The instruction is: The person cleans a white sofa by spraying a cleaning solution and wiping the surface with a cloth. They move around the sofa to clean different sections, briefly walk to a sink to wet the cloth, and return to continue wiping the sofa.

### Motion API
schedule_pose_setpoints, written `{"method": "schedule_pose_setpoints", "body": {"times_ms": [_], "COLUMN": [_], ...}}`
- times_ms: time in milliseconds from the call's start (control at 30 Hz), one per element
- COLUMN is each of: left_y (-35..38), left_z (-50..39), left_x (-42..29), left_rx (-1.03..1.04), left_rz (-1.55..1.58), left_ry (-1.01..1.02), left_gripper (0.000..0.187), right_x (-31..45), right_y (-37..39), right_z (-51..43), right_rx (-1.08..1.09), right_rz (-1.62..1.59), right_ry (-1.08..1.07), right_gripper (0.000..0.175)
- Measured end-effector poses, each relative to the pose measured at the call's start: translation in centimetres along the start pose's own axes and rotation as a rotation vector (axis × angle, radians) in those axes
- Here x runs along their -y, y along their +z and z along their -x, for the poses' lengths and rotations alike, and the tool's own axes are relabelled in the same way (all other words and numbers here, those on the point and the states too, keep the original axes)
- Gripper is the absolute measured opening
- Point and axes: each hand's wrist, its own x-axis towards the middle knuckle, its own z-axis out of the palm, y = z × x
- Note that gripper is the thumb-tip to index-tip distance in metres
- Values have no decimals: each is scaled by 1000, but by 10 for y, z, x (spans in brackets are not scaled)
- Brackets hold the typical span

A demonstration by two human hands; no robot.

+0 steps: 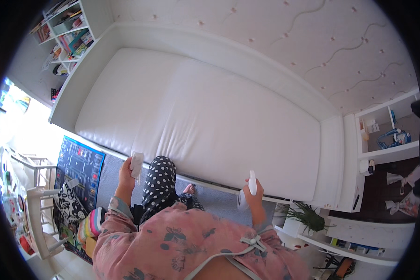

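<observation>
My left hand (126, 177) grips a crumpled white cloth or tissue (137, 165) beside the near edge of the bed. In my right hand (254, 194) is a white handheld bottle (242, 201), apparently a trigger sprayer; my fingers cover part of it. A bare white mattress (217, 122) spreads out before me in a white bed frame, with creases near its front edge. My knee in polka-dot trousers (159, 178) is at that edge, between my two hands. One bare foot (189, 189) shows on the grey floor below.
White shelves with books (73, 42) stand at the far left. A dark play mat (78, 164), a patterned bag (70, 203) and a white chair (38, 217) are at my left. To the right are a shelf with a blue object (393, 138) and a green plant (306, 216).
</observation>
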Motion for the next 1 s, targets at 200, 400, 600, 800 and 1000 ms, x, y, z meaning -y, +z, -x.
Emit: {"method": "schedule_pose_setpoints", "body": {"times_ms": [200, 400, 600, 800, 1000], "left_y": [-85, -152, -263, -320, -310], "left_z": [66, 104, 189, 238, 231], "left_x": [-8, -29, -24, -31, -17], "left_rx": [39, 110, -132, -305, -176], "left_rz": [179, 319, 346, 433, 505], "left_ry": [-22, -83, -177, -64, 5], "left_gripper": [25, 25, 29, 28, 22], "right_x": [30, 53, 64, 83, 98], "right_y": [19, 33, 67, 94, 100], "right_z": [34, 111, 183, 204, 187], "right_rx": [50, -35, 163, 166, 241], "right_rz": [12, 27, 80, 9, 5], "right_ry": [-60, -57, -51, -162, -258], "right_gripper": [20, 22, 29, 29, 28]}}
